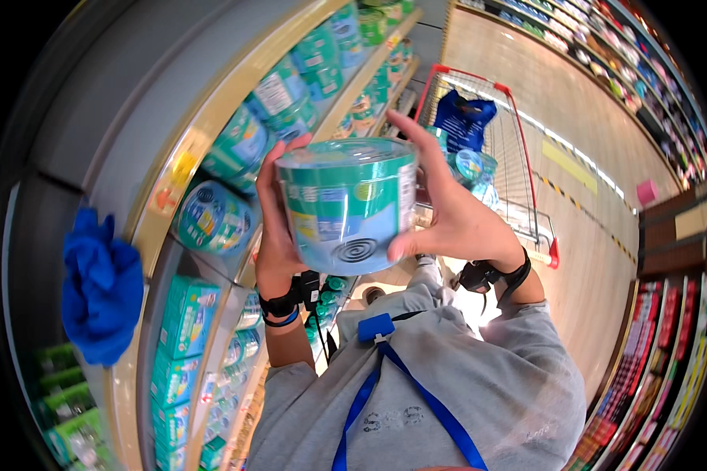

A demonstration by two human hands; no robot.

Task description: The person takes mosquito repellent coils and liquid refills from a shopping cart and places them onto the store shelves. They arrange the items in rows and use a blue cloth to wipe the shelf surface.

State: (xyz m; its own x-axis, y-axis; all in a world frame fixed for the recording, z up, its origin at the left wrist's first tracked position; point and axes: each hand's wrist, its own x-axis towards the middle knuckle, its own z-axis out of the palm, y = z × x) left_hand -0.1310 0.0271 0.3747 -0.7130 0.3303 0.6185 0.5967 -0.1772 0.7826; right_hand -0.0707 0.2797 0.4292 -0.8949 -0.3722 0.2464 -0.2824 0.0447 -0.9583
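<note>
Between my two hands is a large round tub of mosquito coils (349,206), green at the top and pale blue below, with a black spiral printed on its front. My left hand (272,218) presses against its left side. On the right side my right hand (448,206) grips it, thumb low on the front and fingers up by the lid. The tub is roughly upright in front of my chest. Similar tubs (235,147) stand on the shelf just beyond my left hand, and one shelf tub (213,218) turns its round printed lid outward.
A wire shopping cart (521,159) with red trim stands ahead to the right. It holds a dark blue bag (464,120) and several green-blue tubs (470,165). Teal boxes (182,329) fill the left shelf, where a blue cloth bundle (101,288) hangs. Packed racks (630,365) stand at right.
</note>
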